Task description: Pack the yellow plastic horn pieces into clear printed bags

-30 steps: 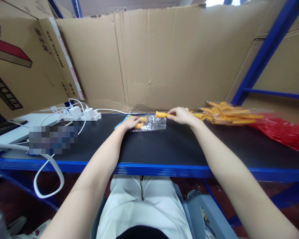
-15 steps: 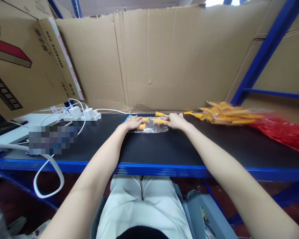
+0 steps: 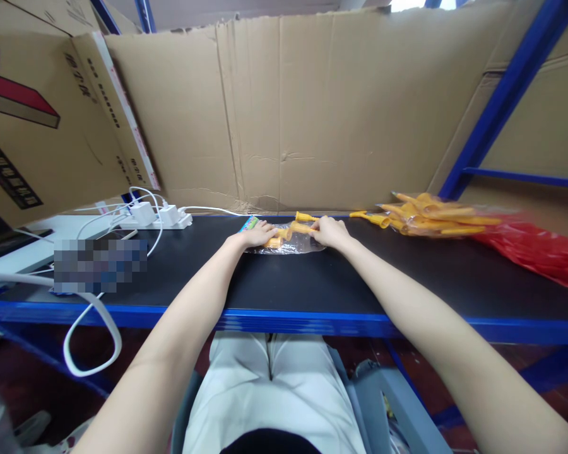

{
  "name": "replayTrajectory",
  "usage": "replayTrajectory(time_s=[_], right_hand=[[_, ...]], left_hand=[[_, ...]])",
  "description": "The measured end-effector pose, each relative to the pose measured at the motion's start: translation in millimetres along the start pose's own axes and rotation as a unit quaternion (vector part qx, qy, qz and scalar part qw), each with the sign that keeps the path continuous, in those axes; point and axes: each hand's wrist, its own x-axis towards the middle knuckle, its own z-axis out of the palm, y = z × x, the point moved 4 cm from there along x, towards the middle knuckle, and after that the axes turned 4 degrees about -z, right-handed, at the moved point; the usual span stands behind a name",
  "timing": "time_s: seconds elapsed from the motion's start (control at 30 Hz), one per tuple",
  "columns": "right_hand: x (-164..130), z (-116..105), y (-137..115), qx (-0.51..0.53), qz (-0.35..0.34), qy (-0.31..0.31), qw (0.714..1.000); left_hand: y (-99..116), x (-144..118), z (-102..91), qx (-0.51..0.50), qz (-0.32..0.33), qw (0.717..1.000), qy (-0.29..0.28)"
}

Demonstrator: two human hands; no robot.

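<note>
A clear plastic bag (image 3: 297, 244) with a blue-green printed header (image 3: 248, 224) lies on the black table. My left hand (image 3: 259, 235) rests flat over the bag's left part, fingers stretched out, against yellow flared plastic pieces (image 3: 275, 241) at the bag. My right hand (image 3: 330, 232) pinches a yellow flared plastic tube (image 3: 301, 227) at its right end; its wide end points left, close to the pieces by my left hand. Whether this tube is inside the bag's film I cannot tell. Just behind lies another yellow flared tube (image 3: 307, 217).
At the right lie a single yellow tube (image 3: 372, 218), a clear bag of several yellow tubes (image 3: 435, 217) and a red plastic bag (image 3: 539, 252). A white power strip (image 3: 156, 217) with cables stands at the left. A cardboard wall (image 3: 312, 113) closes off the back.
My left hand has shifted slightly right over the bag. The tube in my right hand has moved left and tilted, nearer to the pieces beside my left hand.
</note>
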Motion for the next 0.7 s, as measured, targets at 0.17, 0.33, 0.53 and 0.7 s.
replayTrajectory(time_s=[0.17,0.33,0.53,0.7], right_hand=[[-3.1,0.5,-4.3,0.015,-0.007,-0.005,1.000],[-0.9,5.6,-7.3,0.091,-0.029,0.023,0.995],[12.8,23.8,-4.2,0.372,-0.037,0.061,0.925],[18.1,31.1,-7.8,0.403,-0.125,0.069,0.904]], left_hand=[[5.5,-1.3,3.2,-0.032,-0.011,0.999,-0.022],[-0.1,-1.7,-1.9,-0.075,-0.103,0.988,0.085],[-2.1,3.7,3.7,-0.083,-0.078,0.988,0.105],[3.4,3.4,4.6,-0.087,-0.053,0.989,0.107]])
